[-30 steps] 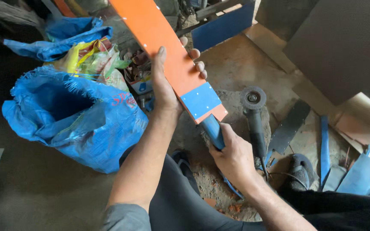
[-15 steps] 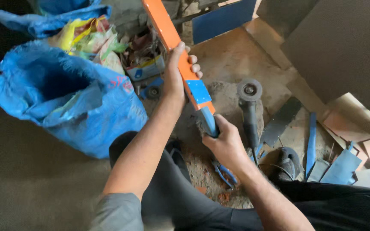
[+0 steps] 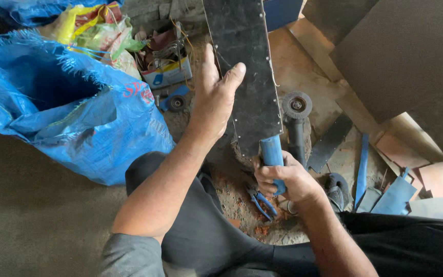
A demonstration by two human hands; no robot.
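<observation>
Black blade (image 3: 247, 77) faced up: right hand (image 3: 283, 179) clamped its blue handle (image 3: 272, 156), left hand (image 3: 216, 97) lay open against it, grinder (image 3: 296, 120) beside the blade unused.

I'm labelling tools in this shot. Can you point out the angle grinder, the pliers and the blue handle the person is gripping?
angle grinder (image 3: 297, 105): head view, on its round disc.
pliers (image 3: 261, 199): head view, on the blue grips.
blue handle (image 3: 271, 151): head view, on the part above the right hand (image 3: 283, 179).

Rough workshop floor: angle grinder (image 3: 296, 120), pliers (image 3: 260, 199), cut metal offcuts (image 3: 329, 142), dirt ground.
</observation>
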